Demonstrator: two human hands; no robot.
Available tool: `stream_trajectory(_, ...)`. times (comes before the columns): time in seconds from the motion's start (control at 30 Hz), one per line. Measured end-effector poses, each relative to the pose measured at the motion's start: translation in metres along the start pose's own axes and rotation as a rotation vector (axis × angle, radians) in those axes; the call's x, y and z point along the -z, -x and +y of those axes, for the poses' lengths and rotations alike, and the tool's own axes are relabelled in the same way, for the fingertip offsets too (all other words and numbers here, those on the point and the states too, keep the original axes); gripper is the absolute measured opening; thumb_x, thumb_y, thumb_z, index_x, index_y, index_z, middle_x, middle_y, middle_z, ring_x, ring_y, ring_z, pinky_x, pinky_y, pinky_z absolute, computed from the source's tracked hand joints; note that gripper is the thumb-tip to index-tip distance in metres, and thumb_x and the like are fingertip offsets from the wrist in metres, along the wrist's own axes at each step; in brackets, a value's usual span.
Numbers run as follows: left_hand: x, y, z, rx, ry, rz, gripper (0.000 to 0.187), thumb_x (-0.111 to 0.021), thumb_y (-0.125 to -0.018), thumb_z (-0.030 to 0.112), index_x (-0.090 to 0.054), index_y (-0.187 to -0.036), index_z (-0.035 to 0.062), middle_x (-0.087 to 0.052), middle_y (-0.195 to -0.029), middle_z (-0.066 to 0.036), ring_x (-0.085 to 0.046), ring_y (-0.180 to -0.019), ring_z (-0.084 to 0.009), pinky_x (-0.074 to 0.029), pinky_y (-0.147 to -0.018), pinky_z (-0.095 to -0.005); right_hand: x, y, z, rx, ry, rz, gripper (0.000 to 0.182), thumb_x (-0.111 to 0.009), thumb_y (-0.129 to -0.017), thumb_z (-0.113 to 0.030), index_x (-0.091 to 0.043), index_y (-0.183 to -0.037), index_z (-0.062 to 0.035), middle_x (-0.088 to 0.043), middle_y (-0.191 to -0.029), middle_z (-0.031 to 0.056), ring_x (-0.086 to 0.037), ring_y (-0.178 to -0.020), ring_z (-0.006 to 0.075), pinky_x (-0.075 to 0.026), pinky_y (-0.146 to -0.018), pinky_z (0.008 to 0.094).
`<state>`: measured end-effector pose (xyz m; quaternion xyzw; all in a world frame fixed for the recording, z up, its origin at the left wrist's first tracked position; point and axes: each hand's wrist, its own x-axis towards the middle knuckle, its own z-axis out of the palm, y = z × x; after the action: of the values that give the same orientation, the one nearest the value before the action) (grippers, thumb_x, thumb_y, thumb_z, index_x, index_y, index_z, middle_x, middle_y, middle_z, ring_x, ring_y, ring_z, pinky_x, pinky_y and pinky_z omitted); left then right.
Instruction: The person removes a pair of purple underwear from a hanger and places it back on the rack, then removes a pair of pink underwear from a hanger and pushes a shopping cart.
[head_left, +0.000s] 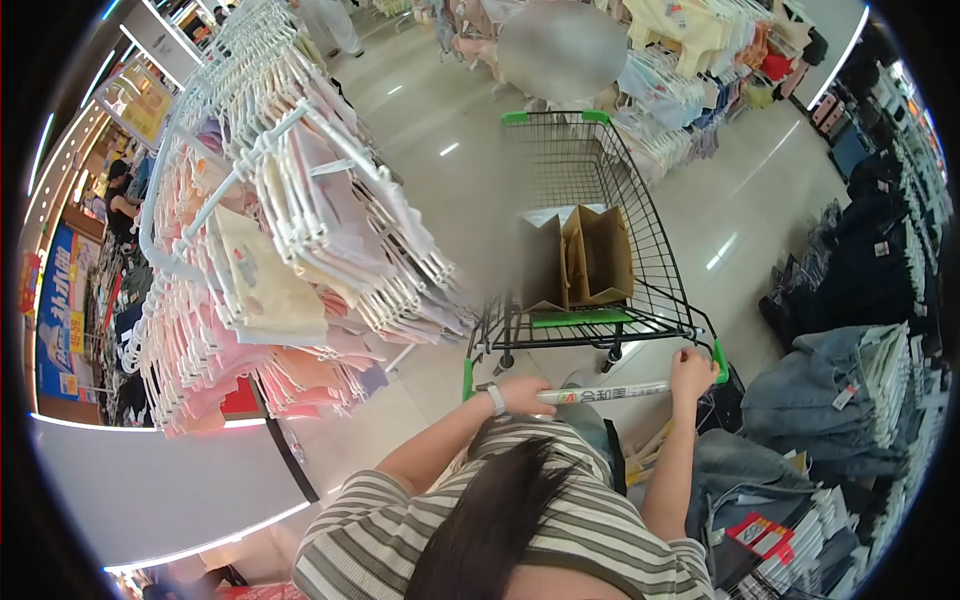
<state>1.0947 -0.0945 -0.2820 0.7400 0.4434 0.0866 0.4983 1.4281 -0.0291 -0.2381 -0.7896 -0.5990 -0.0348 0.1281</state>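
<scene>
A black wire shopping cart (pixel 655 240) with green corner pieces stands in front of me. Across its near end runs a pale printed push handle (pixel 610 393). Both my hands are closed on that handle: my left hand (pixel 524 394), with a light watch at the wrist, toward its left end, and my right hand (pixel 693 374) near the green right corner. Inside the basket, brown paper bags (pixel 603 255) stand upright with open tops. A blurred patch covers part of the cart's left side.
A rack of pastel children's clothes (pixel 300 200) on white hangers stands close on the left. Jeans (pixel 815 390) hang close on the right. More clothes (pixel 690 60) hang ahead, beyond the shiny tiled floor (pixel 420 130). A person (pixel 120 200) stands at far left.
</scene>
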Motion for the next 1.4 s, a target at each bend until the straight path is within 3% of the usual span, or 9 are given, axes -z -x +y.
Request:
stream_trajectory(0.17, 0.046, -0.016, 0.073, 0.174, -0.182, 0.083, 0.047, -0.059, -0.075, 0.049, -0.062, -0.100, 0.0091, -0.065, -0.083, -0.015, -0.062, -0.076, -0.0323, -0.048, -0.068, -0.0403, -0.016, -0.061, 0.004, 0.173, -0.010, -0.079, 0.013, -0.058, -0.075, -0.022, -0.066, -0.075, -0.0123, -0.065, -0.070, 0.0069, -0.061, -0.071, 0.0265, -0.043, -0.076, 0.0398)
stream_trajectory(0.43, 0.057, -0.059, 0.096, 0.315, -0.333, 0.283, 0.040, -0.057, -0.077, 0.048, -0.061, -0.099, 0.0140, -0.064, -0.077, -0.013, -0.061, -0.070, -0.0333, -0.047, -0.063, -0.0436, -0.030, -0.138, -0.002, 0.249, -0.141, -0.200, 0.013, -0.057, -0.077, -0.022, -0.065, -0.076, -0.0113, -0.065, -0.070, 0.0075, -0.062, -0.067, 0.0286, -0.045, -0.061, 0.0398)
stream_trajectory(0.53, 0.060, -0.074, 0.088, 0.269, -0.211, 0.414, 0.034, -0.058, -0.079, 0.040, -0.061, -0.099, 0.0123, -0.064, -0.076, -0.012, -0.061, -0.071, -0.0309, -0.048, -0.063, -0.0420, -0.039, -0.159, -0.006, 0.241, -0.167, -0.192, 0.012, -0.057, -0.076, -0.020, -0.064, -0.074, -0.0111, -0.065, -0.069, 0.0067, -0.061, -0.066, 0.0272, -0.044, -0.061, 0.0387)
stream_trajectory(0.63, 0.068, -0.094, 0.078, 0.149, -0.041, 0.748, 0.029, -0.061, -0.078, 0.030, -0.061, -0.098, 0.0099, -0.064, -0.078, -0.011, -0.061, -0.075, -0.0287, -0.048, -0.067, -0.0390, -0.049, -0.183, -0.013, 0.239, -0.210, -0.148, 0.012, -0.058, -0.076, -0.020, -0.064, -0.073, -0.0108, -0.064, -0.069, 0.0064, -0.061, -0.065, 0.0277, -0.044, -0.060, 0.0392)
stream_trajectory(0.7, 0.078, -0.106, 0.072, 0.131, -0.061, 0.913, 0.028, -0.063, -0.077, 0.024, -0.059, -0.096, 0.0043, -0.060, -0.094, -0.012, -0.054, -0.093, -0.0290, -0.045, -0.079, -0.0382, -0.055, -0.202, -0.019, 0.247, -0.239, -0.124, 0.012, -0.058, -0.076, -0.020, -0.063, -0.073, -0.0106, -0.064, -0.068, 0.0062, -0.060, -0.065, 0.0279, -0.043, -0.060, 0.0395)
stream_trajectory(0.83, 0.101, -0.133, 0.066, 0.225, -0.236, 0.972, 0.042, -0.063, -0.075, 0.026, -0.054, -0.110, 0.0054, -0.051, -0.114, -0.016, -0.045, -0.109, -0.0340, -0.038, -0.091, -0.0410, -0.071, -0.237, -0.036, 0.285, -0.267, -0.110, 0.010, -0.058, -0.077, -0.019, -0.063, -0.073, -0.0103, -0.064, -0.067, 0.0058, -0.060, -0.064, 0.0281, -0.044, -0.058, 0.0396)
stream_trajectory(1.0, 0.139, -0.170, 0.052, 0.449, -0.392, 0.752, 0.063, -0.065, -0.072, 0.030, -0.042, -0.127, 0.0098, -0.039, -0.126, -0.021, -0.030, -0.125, -0.0380, -0.024, -0.102, -0.0478, -0.072, -0.286, -0.071, 0.340, -0.234, -0.143, 0.009, -0.059, -0.077, -0.018, -0.063, -0.076, -0.0102, -0.063, -0.067, 0.0068, -0.060, -0.063, 0.0281, -0.045, -0.057, 0.0391)
stream_trajectory(1.2, 0.204, -0.210, 0.020, 0.506, -0.304, 0.652, 0.063, -0.068, -0.067, 0.031, -0.047, -0.123, 0.0101, -0.047, -0.116, -0.018, -0.039, -0.114, -0.0357, -0.030, -0.097, -0.0448, -0.098, -0.341, -0.113, 0.381, -0.241, -0.244, 0.015, -0.057, -0.078, -0.018, -0.064, -0.089, -0.0106, -0.064, -0.071, 0.0079, -0.062, -0.066, 0.0263, -0.047, -0.061, 0.0388)
stream_trajectory(1.4, 0.248, -0.231, -0.013, 0.454, -0.348, 0.780, 0.054, -0.066, -0.071, 0.023, -0.049, -0.120, 0.0106, -0.051, -0.108, -0.015, -0.045, -0.103, -0.0320, -0.036, -0.088, -0.0425, -0.117, -0.386, -0.161, 0.426, -0.255, -0.253, 0.020, -0.055, -0.079, -0.017, -0.062, -0.098, -0.0115, -0.064, -0.074, 0.0081, -0.062, -0.067, 0.0260, -0.047, -0.061, 0.0387)
